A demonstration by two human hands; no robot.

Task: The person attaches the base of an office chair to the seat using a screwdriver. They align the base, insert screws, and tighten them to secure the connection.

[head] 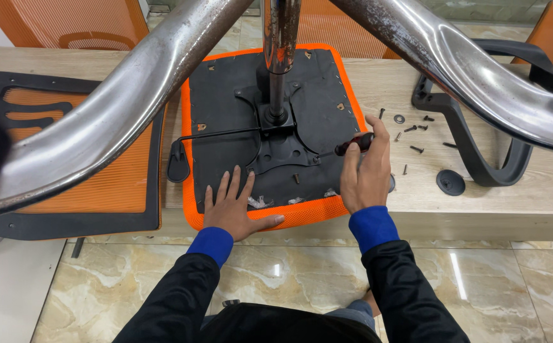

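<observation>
Two hands work on an upturned seat [225, 95] lying on the table [543, 197] — the left hand [233, 209] rests flat, fingers spread, on its near edge; the right hand [365, 171] grips a screwdriver [351, 146], tip at the mounting plate [283, 149]. Loose screws [416, 130] lie just right.

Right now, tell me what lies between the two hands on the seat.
In the head view, white debris scraps lie between left hand and right hand, on the seat underside.
</observation>
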